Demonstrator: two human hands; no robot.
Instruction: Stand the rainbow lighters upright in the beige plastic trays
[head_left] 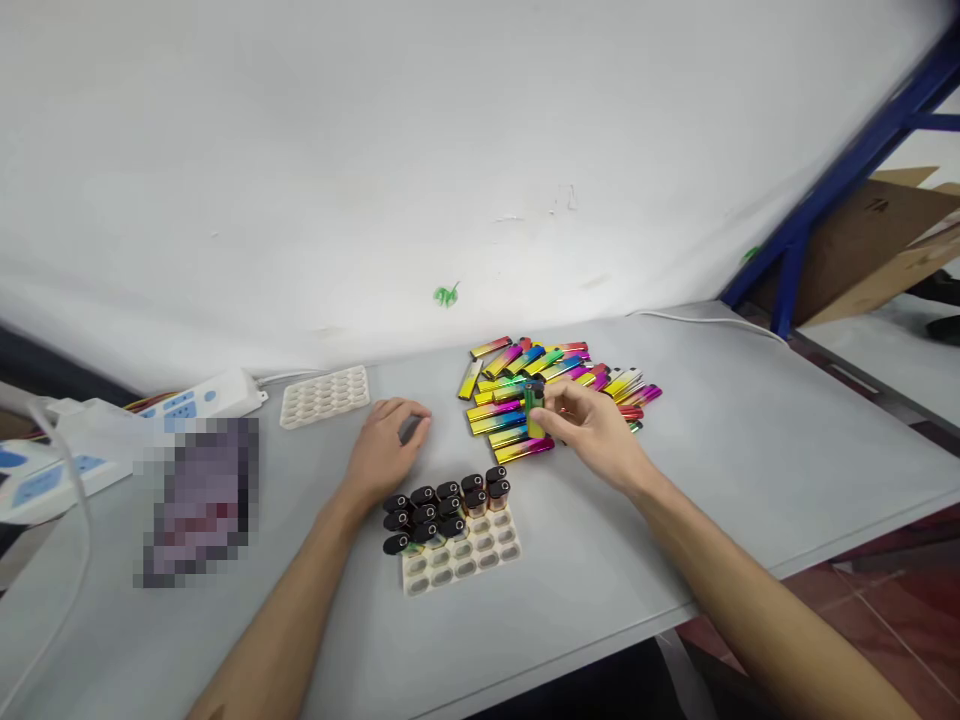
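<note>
My right hand (pixel 596 430) pinches a green and yellow lighter (pixel 535 412) upright between thumb and fingers, with its black top upward. Behind and beneath it lies a loose pile of shiny lighters (pixel 510 410) in yellow, pink, blue, green and red. My left hand (pixel 386 445) rests on the table with bent fingers, thumb apart from the index finger; a dark patch shows in that gap, too unclear to name. Just in front of it stands a white slotted tray (pixel 463 568). Several black-topped lighters (pixel 425 513) stand upright in its farther rows, while the nearer slots hold none.
Another white slotted tray (pixel 325 396) lies near the wall. Power strips (pixel 187 405) and a white cable (pixel 79 500) occupy the left side, beside a blurred-out purple item (pixel 199 505). At right are a blue metal frame (pixel 840 190) and a cardboard box (pixel 862 240).
</note>
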